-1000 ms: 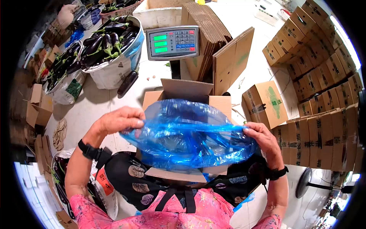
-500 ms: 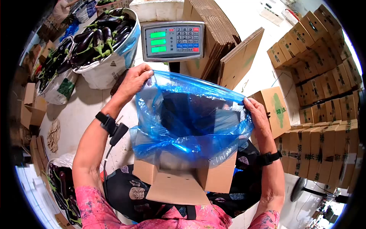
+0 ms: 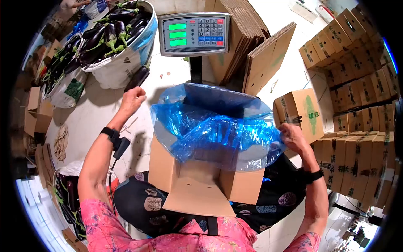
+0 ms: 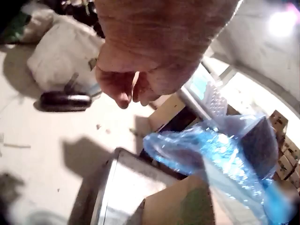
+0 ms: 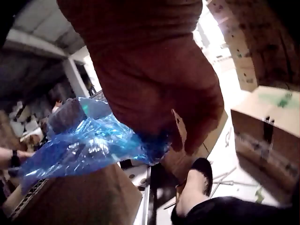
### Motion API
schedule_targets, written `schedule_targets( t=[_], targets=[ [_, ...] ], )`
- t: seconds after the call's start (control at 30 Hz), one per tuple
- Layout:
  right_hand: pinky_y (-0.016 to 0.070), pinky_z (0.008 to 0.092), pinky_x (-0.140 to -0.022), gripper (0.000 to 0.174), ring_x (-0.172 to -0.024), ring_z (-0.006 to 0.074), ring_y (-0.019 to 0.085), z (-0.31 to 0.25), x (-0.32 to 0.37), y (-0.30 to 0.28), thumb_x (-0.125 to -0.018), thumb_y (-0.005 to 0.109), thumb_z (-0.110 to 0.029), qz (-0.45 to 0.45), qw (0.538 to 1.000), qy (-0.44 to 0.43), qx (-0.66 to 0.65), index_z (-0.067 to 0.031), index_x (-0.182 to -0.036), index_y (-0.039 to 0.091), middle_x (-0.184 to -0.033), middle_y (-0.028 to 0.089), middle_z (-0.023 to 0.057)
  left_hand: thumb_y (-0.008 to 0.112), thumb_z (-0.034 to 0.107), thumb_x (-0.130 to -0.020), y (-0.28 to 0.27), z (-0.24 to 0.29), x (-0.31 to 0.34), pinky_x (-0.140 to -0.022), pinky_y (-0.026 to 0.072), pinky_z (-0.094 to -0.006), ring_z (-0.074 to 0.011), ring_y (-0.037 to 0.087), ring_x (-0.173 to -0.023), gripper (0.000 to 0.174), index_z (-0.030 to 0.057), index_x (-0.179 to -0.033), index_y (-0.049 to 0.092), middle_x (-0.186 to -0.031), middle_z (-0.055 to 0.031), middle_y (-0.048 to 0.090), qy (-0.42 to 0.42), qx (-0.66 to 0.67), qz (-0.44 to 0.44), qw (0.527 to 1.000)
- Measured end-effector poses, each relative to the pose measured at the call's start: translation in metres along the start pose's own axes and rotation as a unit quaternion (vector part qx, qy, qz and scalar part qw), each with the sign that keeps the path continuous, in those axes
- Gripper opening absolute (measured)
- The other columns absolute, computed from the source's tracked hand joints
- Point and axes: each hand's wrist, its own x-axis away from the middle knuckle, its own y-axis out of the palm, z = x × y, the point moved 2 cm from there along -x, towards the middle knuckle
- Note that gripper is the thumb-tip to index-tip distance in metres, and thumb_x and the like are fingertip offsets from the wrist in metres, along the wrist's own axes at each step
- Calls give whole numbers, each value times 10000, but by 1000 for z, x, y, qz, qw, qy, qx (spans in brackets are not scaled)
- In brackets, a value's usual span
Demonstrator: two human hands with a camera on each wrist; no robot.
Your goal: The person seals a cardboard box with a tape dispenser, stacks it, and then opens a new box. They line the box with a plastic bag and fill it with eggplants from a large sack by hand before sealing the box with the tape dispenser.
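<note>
Floating free on one side, the left hand [image 3: 134, 100] holds nothing, its fingers loosely bent. The right hand [image 3: 294, 136] is on the other side, at the edge of a blue plastic bag [image 3: 218, 130]; it is blurry, so I cannot tell if it pinches the bag. The bag is thin, shiny and crinkly, and you can see through parts of it. It lies over the far half of an open brown box [image 3: 163, 166], and the far flap shows dark through it. The near flap [image 3: 199, 202] is folded outward. One eggplant [image 3: 137, 78] lies on the floor beside a big white sack [image 3: 111, 76] full of more. Beyond the box is a scale [image 3: 194, 34] with three green screens.
</note>
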Motion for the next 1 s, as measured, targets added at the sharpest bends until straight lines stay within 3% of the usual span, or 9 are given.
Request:
schedule_targets(
  t=[0.13, 0.27, 0.33, 0.4, 0.47, 0.6, 0.77, 0.87, 1.0],
  targets=[
    [527, 444, -821, 219, -940, 409, 647, -66, 37, -32, -881, 671, -143, 182, 979, -94, -6, -43, -1074, 648, -1027, 653, 188, 717, 158, -835, -42, 91, 47, -716, 535, -333, -179, 663, -772, 240, 15, -1022, 669, -875, -89, 691, 0, 154, -27, 988],
    [543, 435, -746, 290, -883, 342, 663, -149, 67, -28, -867, 733, -250, 67, 977, -162, -121, -50, -1055, 640, -1035, 619, 166, 859, 248, -717, -37, 162, 99, -860, 513, -371, -262, 611, -1016, 634, 57, -1256, 584, -1154, -132, 590, 239, 104, -200, 945],
    [528, 426, -772, 407, -950, 317, 629, -167, 75, -1, -797, 788, -313, 89, 961, -260, -13, -60, -1070, 620, -1073, 591, 141, 907, 321, -629, -20, 168, 111, -978, 447, -438, -348, 526, -1133, 873, 65, -1356, 497, -1236, -162, 526, 373, 28, -173, 911],
    [500, 403, -813, 602, -1000, 335, 573, -181, 74, 26, -695, 858, -377, 97, 943, -297, 114, -56, -1130, 594, -1181, 553, 133, 913, 393, -571, -6, 166, 120, -1022, 385, -502, -391, 441, -1207, 1041, 61, -1423, 417, -1328, -179, 450, 351, -21, -208, 912],
    [475, 392, -829, 421, -1042, 306, 537, -178, 60, 67, -715, 777, -194, 176, 914, -292, 219, -53, -1065, 592, -1120, 533, 129, 886, 468, -579, 5, 167, 124, -1032, 367, -512, -390, 417, -1230, 1080, 63, -1447, 388, -1356, -182, 417, 336, -63, -217, 914],
    [494, 409, -734, 177, -899, 304, 587, -183, 56, 61, -787, 667, -80, 172, 934, -286, 127, -75, -956, 612, -935, 535, 122, 916, 310, -582, 9, 163, 125, -973, 385, -508, -389, 409, -1232, 1057, 92, -1454, 362, -1372, -168, 398, 375, -81, -149, 911],
    [494, 378, -697, 129, -793, 350, 608, -180, 81, 9, -855, 585, 53, 170, 951, -234, -111, -13, -965, 595, -886, 581, 171, 794, 199, -733, 14, 144, 119, -965, 394, -482, -339, 467, -1163, 425, 71, -1084, 591, -1222, -121, 517, 362, -58, -96, 925],
    [490, 392, -730, 98, -854, 293, 614, -180, 98, -8, -870, 631, -17, 153, 935, -176, -267, -5, -953, 582, -960, 642, 133, 797, 228, -722, 10, 138, 117, -986, 400, -475, -365, 482, -1151, 515, 75, -1167, 588, -1243, -160, 524, 370, -6, -104, 923],
    [493, 348, -812, 64, -949, 251, 627, -178, 113, -15, -885, 613, -12, 163, 926, -255, -226, 21, -926, 577, -1078, 677, 115, 822, 331, -711, -10, 159, 133, -1032, 371, -474, -382, 481, -1191, 666, 58, -1258, 558, -1279, -162, 515, 398, -19, -115, 910]
  ],
)
